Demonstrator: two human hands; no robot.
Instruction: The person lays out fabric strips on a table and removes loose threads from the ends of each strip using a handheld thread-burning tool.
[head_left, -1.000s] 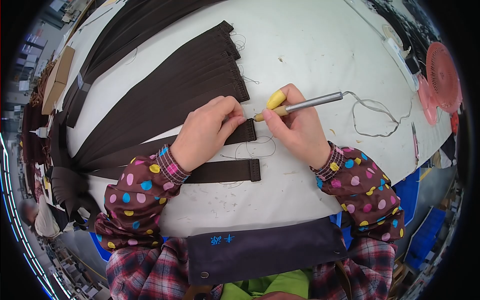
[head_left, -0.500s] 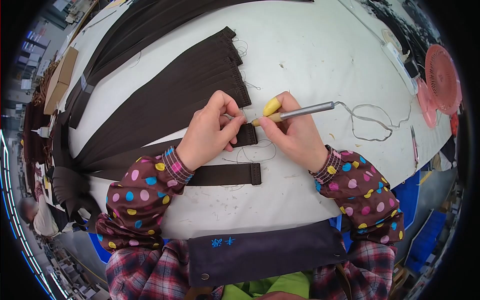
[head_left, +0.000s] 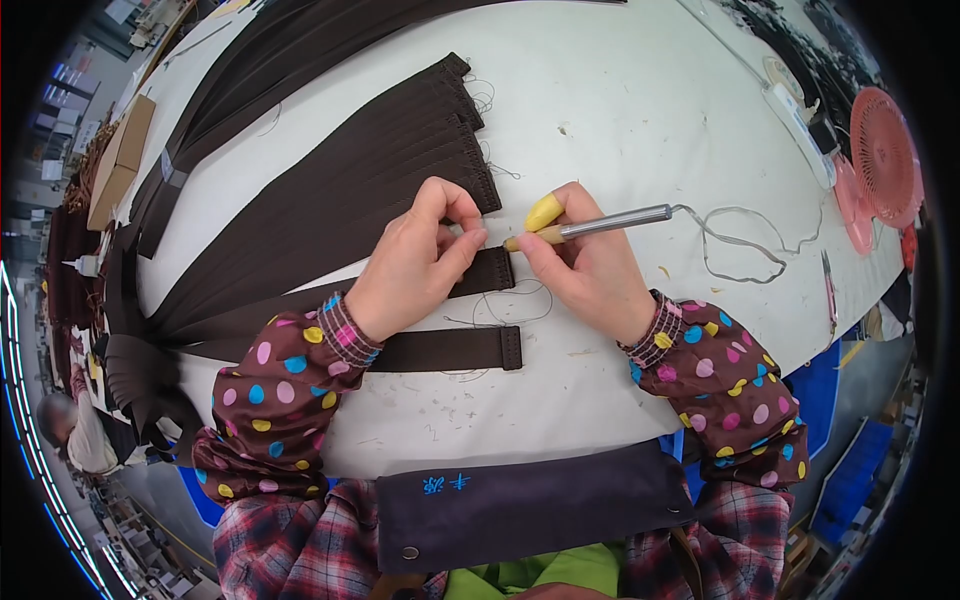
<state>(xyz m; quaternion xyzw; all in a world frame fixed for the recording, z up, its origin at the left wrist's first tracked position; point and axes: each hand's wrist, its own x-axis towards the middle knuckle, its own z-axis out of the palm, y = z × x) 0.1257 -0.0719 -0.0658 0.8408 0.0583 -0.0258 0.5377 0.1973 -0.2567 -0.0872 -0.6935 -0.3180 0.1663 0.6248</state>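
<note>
My right hand (head_left: 600, 262) grips a corded pen-shaped tool (head_left: 615, 221) with a silver barrel and tan front end. A yellow cover wraps one of its fingertips. My left hand (head_left: 420, 255) is pinched, thumb against fingers; whatever lies between the fingertips is too small to make out. Just below and right of those fingertips is the stitched end of a dark brown strap (head_left: 490, 269), close to the tool's tip. A second brown strap (head_left: 450, 350) lies nearer me, with loose threads (head_left: 515, 305) between the two. Farther away, several overlapping brown straps (head_left: 350, 170) fan out with stitched ends.
A pink fan (head_left: 882, 160) and a white power strip (head_left: 800, 130) are at the right of the white table (head_left: 640, 120). The tool's cable (head_left: 740, 272) loops there beside tweezers (head_left: 829, 290). More straps (head_left: 270, 60) lie at upper left, near a cardboard box (head_left: 122, 160). A person (head_left: 90, 430) is at far left.
My left hand has shifted slightly left and up, away from the strap's end, uncovering more of it. My right hand and the pen-shaped tool stay almost still.
</note>
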